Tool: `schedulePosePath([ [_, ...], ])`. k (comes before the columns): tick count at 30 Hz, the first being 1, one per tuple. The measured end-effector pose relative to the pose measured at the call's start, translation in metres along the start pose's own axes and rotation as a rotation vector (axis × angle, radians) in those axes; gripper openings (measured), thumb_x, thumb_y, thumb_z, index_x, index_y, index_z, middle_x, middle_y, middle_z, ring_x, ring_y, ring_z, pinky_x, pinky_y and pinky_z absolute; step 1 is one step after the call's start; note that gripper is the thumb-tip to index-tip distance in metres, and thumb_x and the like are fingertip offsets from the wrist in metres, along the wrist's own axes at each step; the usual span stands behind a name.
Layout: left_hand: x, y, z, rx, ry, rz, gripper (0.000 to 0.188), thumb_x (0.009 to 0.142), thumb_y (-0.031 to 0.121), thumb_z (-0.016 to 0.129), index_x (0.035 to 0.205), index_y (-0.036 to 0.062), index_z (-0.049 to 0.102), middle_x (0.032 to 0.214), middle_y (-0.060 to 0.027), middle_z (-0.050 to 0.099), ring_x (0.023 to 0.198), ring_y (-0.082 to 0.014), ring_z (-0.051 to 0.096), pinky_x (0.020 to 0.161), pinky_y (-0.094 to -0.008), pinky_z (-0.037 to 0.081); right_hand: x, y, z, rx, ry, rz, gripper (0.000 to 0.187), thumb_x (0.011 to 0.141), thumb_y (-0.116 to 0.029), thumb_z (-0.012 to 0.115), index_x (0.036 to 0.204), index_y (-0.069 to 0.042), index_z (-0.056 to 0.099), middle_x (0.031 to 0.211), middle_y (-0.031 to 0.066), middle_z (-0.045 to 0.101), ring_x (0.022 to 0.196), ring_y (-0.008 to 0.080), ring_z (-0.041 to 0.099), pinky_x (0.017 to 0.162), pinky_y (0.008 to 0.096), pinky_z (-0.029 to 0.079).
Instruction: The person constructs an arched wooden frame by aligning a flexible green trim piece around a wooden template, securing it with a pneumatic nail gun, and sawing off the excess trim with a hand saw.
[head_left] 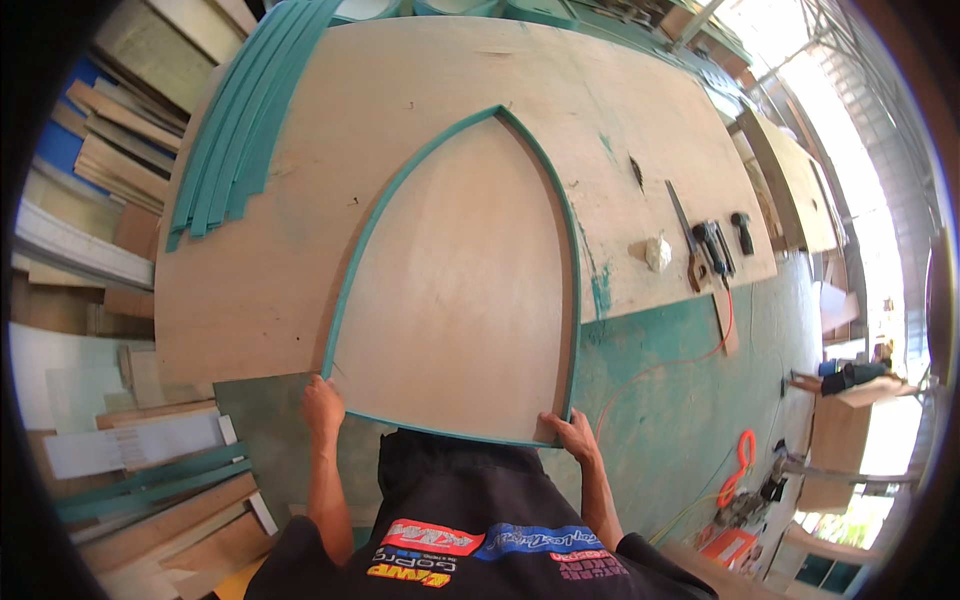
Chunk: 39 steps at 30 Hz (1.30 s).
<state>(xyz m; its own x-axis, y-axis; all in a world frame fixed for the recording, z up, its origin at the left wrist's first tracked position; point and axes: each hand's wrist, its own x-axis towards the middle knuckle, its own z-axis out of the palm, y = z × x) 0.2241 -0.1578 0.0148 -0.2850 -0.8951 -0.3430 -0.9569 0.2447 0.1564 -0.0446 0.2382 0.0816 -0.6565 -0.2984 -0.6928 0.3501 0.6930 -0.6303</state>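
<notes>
Hands grip the bottom corners of a pointed arch-shaped plywood panel with a thin green edge band (pixel 460 290). The left hand (pixel 322 405) curls around the lower left corner, and the right hand (pixel 572 432) curls around the lower right corner. The panel's face is smooth, pale brown wood. Its two sides bend up and meet in a sharp tip at the top. It lies flat on a big, light brown plywood sheet (pixel 280 250), with its bottom edge near the person's body.

That sheet rests on a green-painted counter (pixel 660 400), which looks scuffed and patchy. A bundle of long, thin, green curved strips (pixel 240 130) lies on the upper left part of the sheet. On the right side are a hand saw with a wooden handle (pixel 685 235), a black power tool (pixel 715 245) and a crumpled white rag (pixel 657 252). An orange cord (pixel 700 352) snakes over the counter. Flat wood offcuts (pixel 120 160) are stacked on the left.
</notes>
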Motion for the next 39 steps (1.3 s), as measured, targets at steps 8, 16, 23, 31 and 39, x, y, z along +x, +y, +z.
schedulePosePath([
  [8, 0.006, -0.026, 0.008, 0.147, -0.109, 0.067, 0.028, 0.101, 0.026, 0.062, 0.108, -0.0014, 0.066, 0.104, -0.0232, 0.072, 0.100, -0.0407, 0.070, 0.085, -0.0521, 0.057, 0.024, 0.105, 0.048, -0.074, 0.162, 0.060, 0.082, 0.096, -0.067, 0.056, 0.110, 0.013, 0.065, 0.105, 0.0313, 0.071, 0.104, 0.0390, 0.069, 0.091, 0.0470, 0.050],
  [16, -0.008, -0.043, -0.008, 0.254, -0.098, 0.108, 0.034, 0.101, 0.033, 0.062, 0.110, 0.0008, 0.071, 0.108, -0.0221, 0.073, 0.104, -0.0409, 0.070, 0.088, -0.0528, 0.056, -0.022, 0.147, 0.085, -0.056, 0.270, -0.009, 0.076, 0.099, -0.064, 0.051, 0.100, 0.010, 0.066, 0.085, 0.0279, 0.066, 0.085, 0.0373, 0.065, 0.081, 0.0461, 0.050],
  [23, -0.031, -0.051, -0.010, 0.337, -0.151, 0.254, 0.037, 0.101, 0.033, 0.062, 0.110, -0.0005, 0.074, 0.111, -0.0234, 0.072, 0.106, -0.0430, 0.069, 0.090, -0.0532, 0.055, -0.087, 0.236, 0.140, 0.043, 0.370, 0.090, 0.075, 0.099, -0.062, 0.050, 0.111, 0.010, 0.068, 0.104, 0.0347, 0.068, 0.105, 0.0494, 0.065, 0.090, 0.0507, 0.049],
  [31, -0.025, -0.002, 0.000, 0.412, -0.174, 0.600, 0.035, 0.099, 0.030, 0.064, 0.106, -0.0019, 0.075, 0.107, -0.0248, 0.074, 0.105, -0.0423, 0.070, 0.088, -0.0530, 0.054, -0.183, 0.276, 0.204, 0.357, 0.553, 0.236, 0.069, 0.100, -0.054, 0.055, 0.112, 0.013, 0.067, 0.109, 0.0350, 0.070, 0.108, 0.0474, 0.066, 0.094, 0.0489, 0.048],
  [39, 0.013, 0.050, 0.005, 0.403, -0.054, 0.820, 0.030, 0.098, 0.030, 0.065, 0.101, 0.0032, 0.078, 0.097, -0.0203, 0.076, 0.096, -0.0374, 0.074, 0.084, -0.0509, 0.056, -0.207, 0.240, 0.255, 0.365, 0.783, 0.160, 0.065, 0.101, -0.048, 0.056, 0.107, 0.016, 0.067, 0.095, 0.0299, 0.071, 0.091, 0.0419, 0.068, 0.087, 0.0459, 0.050],
])
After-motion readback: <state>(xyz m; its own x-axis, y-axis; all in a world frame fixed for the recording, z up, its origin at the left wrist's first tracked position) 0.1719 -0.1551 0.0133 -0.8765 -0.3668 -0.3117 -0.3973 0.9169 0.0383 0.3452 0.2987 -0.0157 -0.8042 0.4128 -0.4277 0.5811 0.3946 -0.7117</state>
